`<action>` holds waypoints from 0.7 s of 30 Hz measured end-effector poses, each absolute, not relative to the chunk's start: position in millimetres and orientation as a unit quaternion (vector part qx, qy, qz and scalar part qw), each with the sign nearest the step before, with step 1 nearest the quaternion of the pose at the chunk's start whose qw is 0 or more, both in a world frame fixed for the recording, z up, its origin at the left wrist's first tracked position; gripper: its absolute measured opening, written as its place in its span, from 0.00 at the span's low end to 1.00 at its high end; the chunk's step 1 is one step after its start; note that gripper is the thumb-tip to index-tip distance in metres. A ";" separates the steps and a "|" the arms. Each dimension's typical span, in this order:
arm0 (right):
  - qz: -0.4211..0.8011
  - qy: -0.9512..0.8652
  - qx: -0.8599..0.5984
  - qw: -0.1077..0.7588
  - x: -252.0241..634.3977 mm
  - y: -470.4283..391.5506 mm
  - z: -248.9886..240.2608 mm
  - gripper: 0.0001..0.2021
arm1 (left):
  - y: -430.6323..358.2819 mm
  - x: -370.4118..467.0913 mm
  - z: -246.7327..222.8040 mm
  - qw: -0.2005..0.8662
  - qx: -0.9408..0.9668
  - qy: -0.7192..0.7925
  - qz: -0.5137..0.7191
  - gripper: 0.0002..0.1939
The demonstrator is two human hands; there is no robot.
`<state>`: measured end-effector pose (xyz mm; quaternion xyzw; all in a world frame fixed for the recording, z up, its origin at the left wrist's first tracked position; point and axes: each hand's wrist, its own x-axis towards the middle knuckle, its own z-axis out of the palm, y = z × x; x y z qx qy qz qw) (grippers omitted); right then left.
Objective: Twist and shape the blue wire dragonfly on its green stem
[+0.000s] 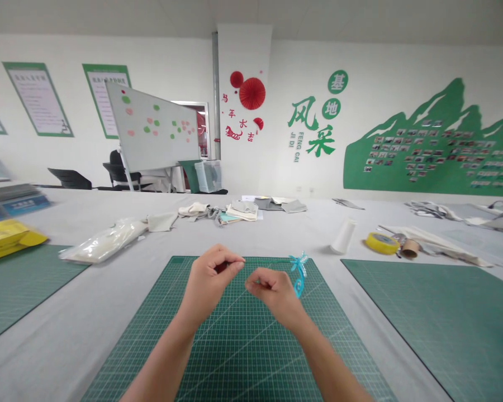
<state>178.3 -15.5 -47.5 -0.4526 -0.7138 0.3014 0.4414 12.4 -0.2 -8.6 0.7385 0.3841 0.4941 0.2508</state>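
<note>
Above the green cutting mat (235, 357), my left hand (212, 279) is closed in a pinch, thumb against forefinger. What sits between those fingertips, if anything, is too small to make out. My right hand (272, 290) is just to its right and a little lower, also pinched with the fingers curled in. Its fingertips are partly hidden, and I cannot name anything in them. A gap separates the two hands. Just beyond my right wrist is a bright blue curled ornament (299, 273) with pale bead-like dots, partly covered by that hand.
More cutting mats lie left (20, 285) and right (444, 312). Across the table are a plastic-wrapped pack (107, 241), a yellow box (10, 239), fabric scraps (243, 210), a white thread cone (343, 235), yellow tape (381, 243) and a brown cardboard roll (410, 249).
</note>
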 end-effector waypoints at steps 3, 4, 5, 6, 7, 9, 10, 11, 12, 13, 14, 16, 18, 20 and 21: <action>0.261 -0.734 -0.456 0.430 169.8 -25.6 -43.6 0.07 | 1.3 12.3 -11.1 0.234 0.727 0.399 0.507 0.07; 0.248 -0.740 -0.457 0.426 168.0 -29.2 -41.2 0.07 | 1.5 12.2 -11.5 0.227 0.726 0.403 0.508 0.07; 0.237 -0.746 -0.456 0.423 166.6 -32.9 -38.4 0.08 | 1.5 12.1 -11.7 0.218 0.727 0.407 0.509 0.07; 0.228 -0.752 -0.454 0.420 165.6 -36.5 -35.4 0.08 | 1.4 12.1 -11.7 0.208 0.728 0.409 0.509 0.07; 0.221 -0.757 -0.451 0.418 165.0 -40.2 -32.1 0.09 | 1.1 12.1 -11.7 0.197 0.731 0.410 0.509 0.07; 0.202 -0.767 -0.446 0.416 164.6 -47.2 -25.8 0.09 | 0.0 12.7 -11.6 0.173 0.737 0.414 0.506 0.07; 0.190 -0.771 -0.445 0.415 164.7 -50.5 -23.1 0.09 | -0.9 13.3 -11.5 0.161 0.740 0.417 0.502 0.07; 0.178 -0.773 -0.446 0.414 165.0 -53.5 -20.7 0.09 | -1.8 14.0 -11.5 0.151 0.745 0.418 0.498 0.07; 0.165 -0.776 -0.447 0.414 165.5 -56.1 -18.8 0.09 | -2.9 14.8 -11.5 0.141 0.751 0.418 0.492 0.07; 0.154 -0.777 -0.448 0.414 166.1 -58.3 -17.4 0.09 | -3.9 15.6 -11.5 0.133 0.756 0.418 0.486 0.07; 0.144 -0.778 -0.449 0.414 166.9 -60.0 -16.3 0.10 | -4.8 16.4 -11.5 0.126 0.761 0.417 0.482 0.07; 0.126 -0.778 -0.451 0.420 169.2 -62.1 -15.1 0.10 | -6.0 17.6 -11.6 0.114 0.769 0.413 0.474 0.08; 0.110 -0.773 -0.452 0.431 172.4 -62.7 -14.1 0.10 | -6.3 18.3 -12.0 0.104 0.781 0.404 0.466 0.08; 0.096 -0.764 -0.454 0.448 176.9 -62.4 -12.8 0.10 | -6.2 18.7 -12.5 0.098 0.800 0.384 0.450 0.09; 0.092 -0.759 -0.456 0.457 179.5 -62.0 -11.8 0.10 | -6.2 19.0 -12.7 0.097 0.812 0.373 0.438 0.09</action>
